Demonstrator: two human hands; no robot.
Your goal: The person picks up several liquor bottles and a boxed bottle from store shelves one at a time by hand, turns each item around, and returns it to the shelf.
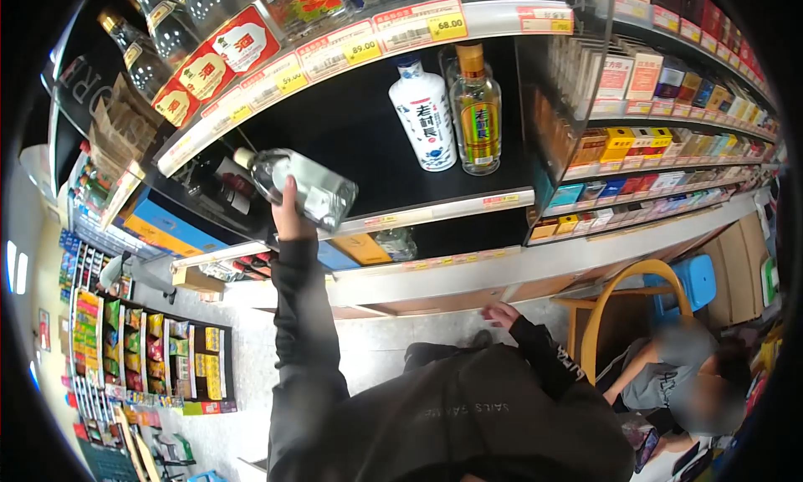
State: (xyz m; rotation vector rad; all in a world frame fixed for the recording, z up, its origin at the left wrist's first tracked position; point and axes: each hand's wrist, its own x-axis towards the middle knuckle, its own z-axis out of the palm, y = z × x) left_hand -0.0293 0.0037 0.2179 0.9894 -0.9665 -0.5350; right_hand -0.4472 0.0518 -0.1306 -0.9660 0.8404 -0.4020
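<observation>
My left hand (288,212) is closed around a clear glass liquor bottle (314,185) with a pale cap and a whitish label. The bottle is tilted, its cap toward the upper left, in front of a black shelf (351,122). My right hand (501,315) hangs low by my body with its fingers apart and nothing in it. Upright on the same shelf, to the right, are a white bottle (423,118) with a blue cap and a clear bottle (477,118) with a gold cap.
Several liquor bottles (209,22) line the shelf above, behind price tags (360,48). Cigarette packs (644,76) fill the rack at right. A wooden chair (598,315) and a seated person (669,373) are at lower right. Snack shelves (142,348) stand at left.
</observation>
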